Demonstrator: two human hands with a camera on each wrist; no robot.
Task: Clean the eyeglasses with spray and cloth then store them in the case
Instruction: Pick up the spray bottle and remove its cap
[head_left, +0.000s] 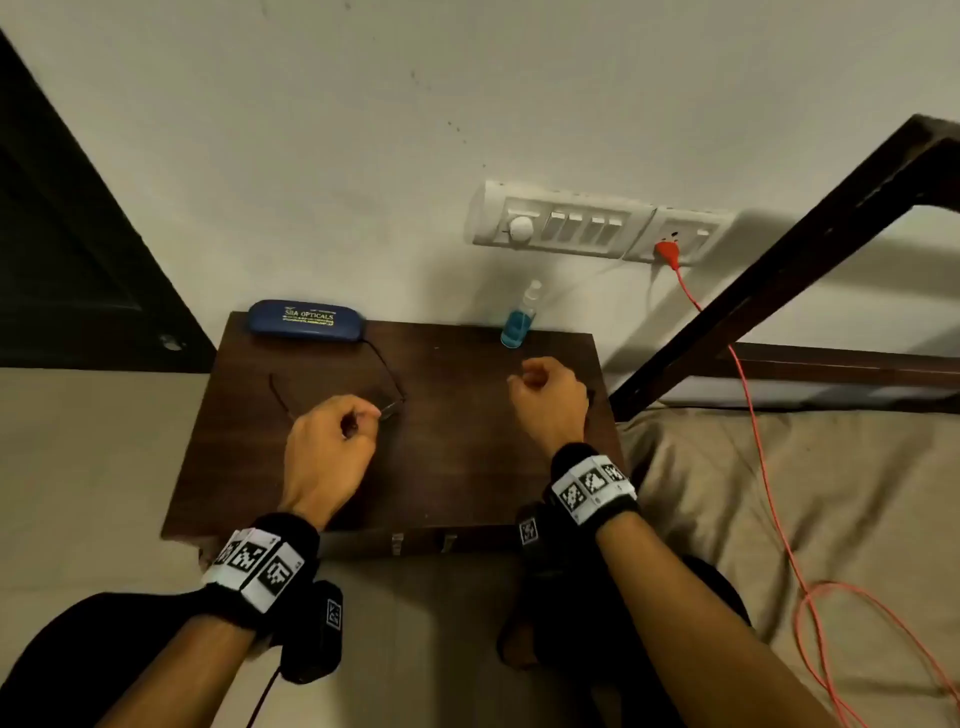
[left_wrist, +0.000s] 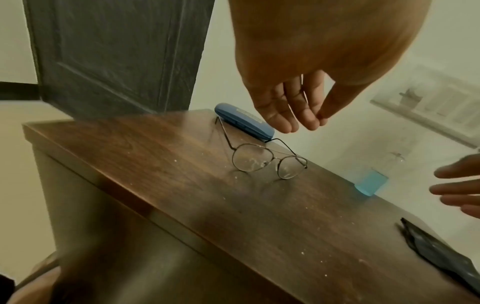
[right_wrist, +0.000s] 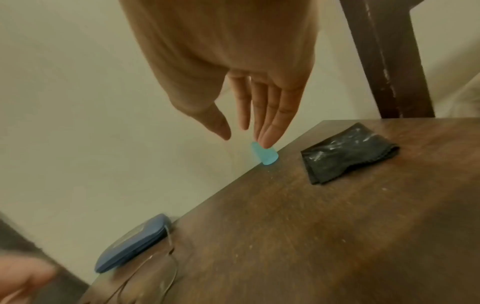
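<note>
Dark wooden table (head_left: 467, 457): your left hand (head_left: 327, 447), fingers loosely open, is hovering over the eyeglasses (left_wrist: 270, 162) at centre-left; your right hand (head_left: 550, 400), fingers extended and empty, is nearing the spray bottle (head_left: 519, 322) above it.

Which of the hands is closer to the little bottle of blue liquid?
Right. The right hand hovers just in front of the clear spray bottle of blue liquid; the left hand is across the table, over the thin metal-framed eyeglasses.

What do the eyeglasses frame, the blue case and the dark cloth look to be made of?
Eyeglasses: thin dark wire frame, probably metal, with clear smudged lenses.
Blue case: smooth hard shell with printed gold lettering, likely plastic or a coated shell.
Cloth: dark, soft, folded fabric with a faint sheen, probably microfibre.
</note>
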